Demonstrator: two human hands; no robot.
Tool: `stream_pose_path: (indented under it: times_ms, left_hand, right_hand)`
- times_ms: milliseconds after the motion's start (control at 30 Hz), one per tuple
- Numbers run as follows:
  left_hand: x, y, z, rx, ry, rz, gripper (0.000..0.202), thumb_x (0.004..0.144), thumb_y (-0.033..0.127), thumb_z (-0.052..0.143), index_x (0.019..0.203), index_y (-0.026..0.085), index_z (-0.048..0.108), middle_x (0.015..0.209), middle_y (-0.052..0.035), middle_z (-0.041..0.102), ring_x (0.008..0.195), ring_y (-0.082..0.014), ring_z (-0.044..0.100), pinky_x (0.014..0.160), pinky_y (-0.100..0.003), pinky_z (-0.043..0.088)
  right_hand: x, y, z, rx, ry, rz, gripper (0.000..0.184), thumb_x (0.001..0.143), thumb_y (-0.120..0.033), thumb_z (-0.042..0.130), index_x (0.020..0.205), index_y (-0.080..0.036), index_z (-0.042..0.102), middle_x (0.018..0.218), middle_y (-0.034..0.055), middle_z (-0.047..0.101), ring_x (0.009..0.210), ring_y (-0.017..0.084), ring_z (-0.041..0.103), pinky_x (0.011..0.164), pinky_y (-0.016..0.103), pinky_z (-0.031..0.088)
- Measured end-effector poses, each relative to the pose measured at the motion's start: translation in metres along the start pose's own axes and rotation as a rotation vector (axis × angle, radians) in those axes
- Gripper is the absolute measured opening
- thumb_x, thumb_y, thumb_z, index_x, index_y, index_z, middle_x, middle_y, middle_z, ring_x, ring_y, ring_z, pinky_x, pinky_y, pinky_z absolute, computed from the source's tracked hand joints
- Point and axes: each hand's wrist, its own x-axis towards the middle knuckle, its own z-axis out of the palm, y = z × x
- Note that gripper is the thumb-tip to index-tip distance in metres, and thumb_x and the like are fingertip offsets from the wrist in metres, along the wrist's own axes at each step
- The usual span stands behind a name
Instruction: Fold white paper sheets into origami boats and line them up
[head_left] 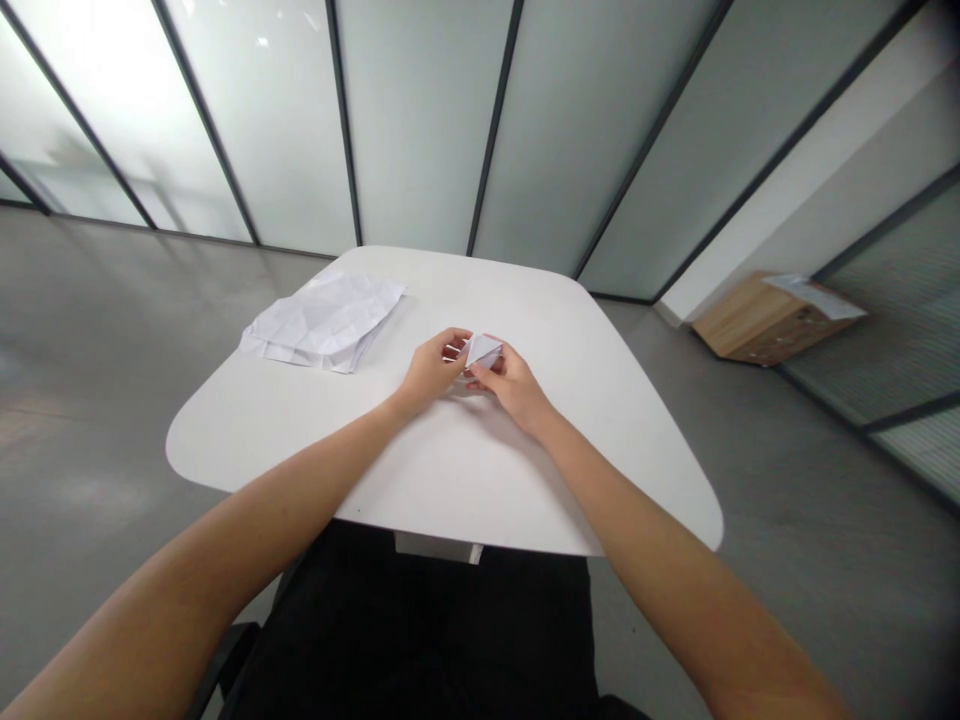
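Note:
My left hand (pixel 433 367) and my right hand (pixel 510 385) meet just above the middle of the white table (pixel 465 470). Between them they pinch a small piece of folded white paper (pixel 484 350), its pointed triangular flap showing past the fingertips. Part of the paper is hidden by my fingers. To the left of my left hand lies a crumpled, creased stack of white paper (pixel 322 322), which neither hand touches.
The rounded table stands on a grey floor, with frosted glass panels behind it. A wooden box (pixel 765 320) with a paper on top sits on the floor at the right. My dark trousers and a chair armrest show below the table's near edge.

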Motion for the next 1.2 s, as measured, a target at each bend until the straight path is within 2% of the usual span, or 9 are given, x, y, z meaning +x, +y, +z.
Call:
stream_pose_path:
  times_ms: [67,133,267,400,533,767,933,1033,1200]
  left_hand:
    - [-0.001,0.003,-0.001,0.09,0.011,0.038,0.032,0.088,0.011,0.064,0.118,0.019,0.074,0.104,-0.0034,0.076,0.082,-0.0128,0.07,0.075,-0.022,0.058]
    - [-0.002,0.005,-0.002,0.186,0.039,0.102,0.037,0.085,0.007,0.063,0.117,0.02,0.076,0.105,-0.0039,0.074,0.086,-0.0139,0.069,0.077,-0.023,0.058]
    - [-0.005,0.01,-0.001,0.304,0.06,0.255,0.036,0.088,0.01,0.063,0.116,0.022,0.08,0.099,-0.0042,0.068,0.089,-0.0156,0.066,0.079,-0.024,0.057]
    - [-0.009,0.013,0.001,0.397,0.062,0.308,0.034,0.092,0.012,0.06,0.117,0.023,0.08,0.103,-0.0048,0.066,0.09,-0.0161,0.065,0.086,-0.027,0.056]
    - [-0.011,0.015,0.003,0.456,0.084,0.31,0.031,0.095,0.014,0.06,0.12,0.023,0.077,0.108,-0.006,0.067,0.095,-0.0174,0.066,0.09,-0.028,0.056]
    - [-0.013,0.015,0.004,0.445,0.022,0.311,0.034,0.098,0.015,0.059,0.128,0.025,0.072,0.116,-0.0055,0.071,0.107,-0.0196,0.069,0.093,-0.029,0.056]
    - [-0.018,0.02,0.006,0.512,-0.005,0.276,0.047,0.09,0.008,0.063,0.133,0.026,0.07,0.127,-0.0076,0.07,0.114,-0.0237,0.069,0.098,-0.033,0.057]
    - [-0.018,0.021,0.007,0.487,0.019,0.295,0.052,0.087,0.004,0.059,0.133,0.024,0.071,0.127,-0.0079,0.071,0.114,-0.0237,0.069,0.099,-0.033,0.057]
    - [-0.013,0.015,0.007,0.364,0.064,0.341,0.046,0.09,0.002,0.052,0.122,0.023,0.078,0.124,-0.0063,0.076,0.116,-0.0211,0.07,0.105,-0.034,0.056]
  right_hand:
    - [-0.001,-0.003,0.0,0.102,-0.03,0.036,0.07,0.075,-0.042,0.091,0.133,-0.028,0.056,0.118,0.0032,0.074,0.103,0.024,0.074,0.088,0.043,0.067]
    - [-0.001,-0.007,0.001,0.184,-0.03,0.074,0.063,0.079,-0.048,0.087,0.131,-0.029,0.056,0.118,0.0027,0.074,0.102,0.023,0.074,0.089,0.045,0.068]
    - [0.0,-0.009,0.005,0.235,0.019,0.114,0.048,0.088,-0.061,0.079,0.118,-0.029,0.06,0.116,0.0032,0.076,0.098,0.023,0.075,0.088,0.044,0.068]
    - [-0.001,-0.008,0.006,0.197,-0.047,0.118,0.049,0.088,-0.068,0.077,0.113,-0.027,0.066,0.114,0.005,0.078,0.103,0.024,0.075,0.092,0.043,0.066]
    - [-0.002,-0.01,0.005,0.21,-0.079,0.12,0.046,0.088,-0.064,0.077,0.112,-0.026,0.068,0.113,0.0057,0.078,0.105,0.025,0.075,0.094,0.043,0.066]
    - [-0.003,-0.01,0.007,0.24,-0.058,0.139,0.034,0.094,-0.056,0.069,0.112,-0.028,0.063,0.11,0.0036,0.075,0.108,0.025,0.073,0.09,0.043,0.067]
    - [-0.006,-0.006,0.014,0.191,-0.056,0.145,0.043,0.084,-0.049,0.08,0.118,-0.033,0.06,0.107,-0.0014,0.072,0.098,0.02,0.071,0.084,0.036,0.065]
    - [-0.006,-0.008,0.015,0.217,-0.058,0.138,0.049,0.077,-0.043,0.087,0.117,-0.032,0.061,0.101,-0.0025,0.071,0.094,0.019,0.071,0.086,0.037,0.065]
    - [-0.005,-0.017,0.009,0.279,-0.001,0.082,0.053,0.081,-0.047,0.085,0.126,-0.034,0.06,0.118,0.0006,0.071,0.113,0.024,0.07,0.095,0.046,0.066]
